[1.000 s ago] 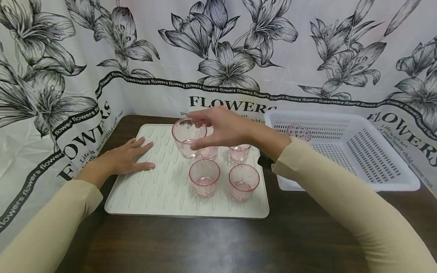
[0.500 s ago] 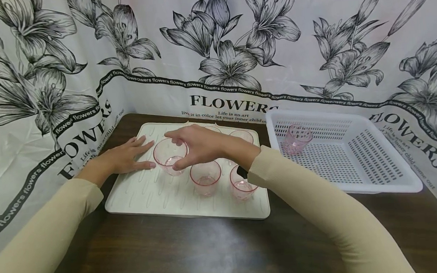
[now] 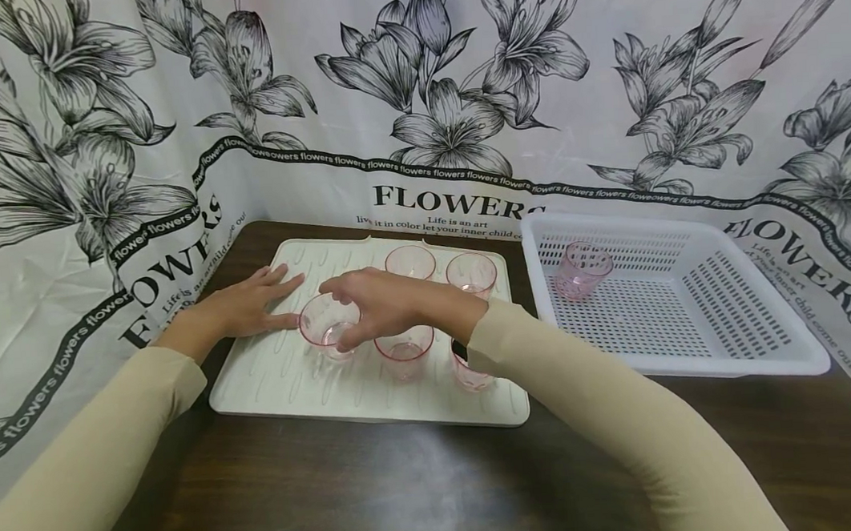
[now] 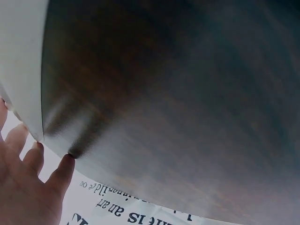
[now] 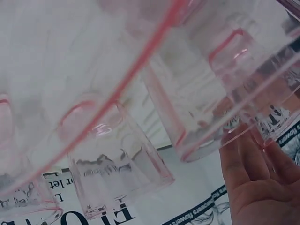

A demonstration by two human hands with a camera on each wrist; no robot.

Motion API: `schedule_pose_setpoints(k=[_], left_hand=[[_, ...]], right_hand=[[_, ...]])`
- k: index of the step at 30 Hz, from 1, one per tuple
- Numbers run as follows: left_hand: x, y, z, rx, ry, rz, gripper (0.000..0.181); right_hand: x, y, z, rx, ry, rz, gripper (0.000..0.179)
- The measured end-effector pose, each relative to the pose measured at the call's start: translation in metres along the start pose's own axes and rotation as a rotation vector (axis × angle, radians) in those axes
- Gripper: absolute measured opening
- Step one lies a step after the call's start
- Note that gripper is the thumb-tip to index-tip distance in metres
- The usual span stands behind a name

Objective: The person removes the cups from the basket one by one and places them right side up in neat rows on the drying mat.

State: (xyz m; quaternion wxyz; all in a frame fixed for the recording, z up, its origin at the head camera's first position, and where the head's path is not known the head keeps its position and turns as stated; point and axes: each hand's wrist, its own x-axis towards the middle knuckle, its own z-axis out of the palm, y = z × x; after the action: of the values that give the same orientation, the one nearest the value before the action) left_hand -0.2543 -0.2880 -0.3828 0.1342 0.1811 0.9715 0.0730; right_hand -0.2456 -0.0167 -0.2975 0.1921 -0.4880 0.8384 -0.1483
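Note:
My right hand [image 3: 377,304] grips a clear glass [image 3: 318,322] with a pink rim, over the middle-left of the white draining mat [image 3: 273,386]. Whether the base of this glass touches the mat cannot be told. Beside it two similar glasses, a front middle glass [image 3: 404,353] and a front right glass [image 3: 469,375], stand partly behind my right hand and arm. Farther back stand a rear left glass [image 3: 410,260] and a rear right glass [image 3: 472,273]. My left hand [image 3: 250,303] rests with fingers spread on the mat's left side; the left wrist view shows its fingertips [image 4: 68,161].
On the right stands a white perforated plastic basket [image 3: 690,356] with one pink glass [image 3: 583,270] at its left end. Dark wooden table [image 3: 322,487] surrounds the mat. A white flower-printed cloth [image 3: 448,136] hangs behind and on the left.
My right hand has carried its glass left and toward me, lowering it beside my left hand. The rear glasses and the one in the basket have come into fuller view. My left hand stays put.

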Motion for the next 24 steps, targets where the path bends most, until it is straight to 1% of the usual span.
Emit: schedule_pose_setpoints(k=[7, 17, 21, 24], left_hand=[[-0.001, 0.001, -0.001, 0.001, -0.002, -0.003, 0.089], [-0.001, 0.0, -0.001, -0.007, 0.007, 0.011, 0.089], [-0.001, 0.0, -0.001, -0.015, 0.007, 0.008, 0.089], [-0.001, 0.001, -0.001, -0.017, 0.007, 0.004, 0.089]], right_hand=[[0.001, 0.0, 0.004, 0.006, -0.033, 0.007, 0.077], [-0.002, 0.003, 0.0, -0.021, -0.054, 0.035, 0.078], [-0.007, 0.004, -0.007, -0.018, -0.041, 0.045, 0.078], [-0.016, 0.008, -0.018, 0.007, -0.006, 0.065, 0.079]])
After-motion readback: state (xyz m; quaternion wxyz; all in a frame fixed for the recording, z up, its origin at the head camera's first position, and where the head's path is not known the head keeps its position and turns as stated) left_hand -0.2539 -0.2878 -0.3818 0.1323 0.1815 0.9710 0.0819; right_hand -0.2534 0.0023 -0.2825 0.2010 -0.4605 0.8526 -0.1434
